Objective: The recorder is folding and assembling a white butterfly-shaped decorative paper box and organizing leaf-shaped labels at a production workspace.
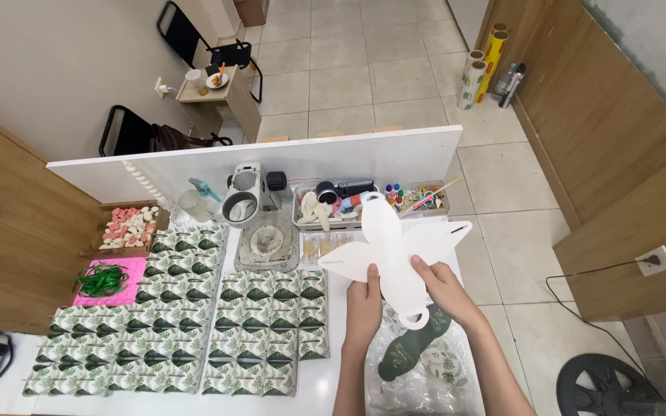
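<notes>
Both hands hold up a flat white die-cut card blank [395, 246] with long petal-shaped flaps, its plain side facing me. My left hand [365, 296] pinches its lower left edge. My right hand [441, 283] grips its lower right edge. Below the hands, on a clear plastic bag [418, 370], lies another blank [410, 347] with its green leaf-printed side up. To the left, several folded green leaf-patterned boxes [217, 320] stand in tight rows on the white table [325, 385].
A clear tray [348, 212] of tools and small parts, a grey mat [267, 243] and a white device [244, 196] sit behind. At the far left are a pink tray [109, 281] of green bands and a box of pink and white pieces [129, 227]. A white partition [271, 162] backs the table.
</notes>
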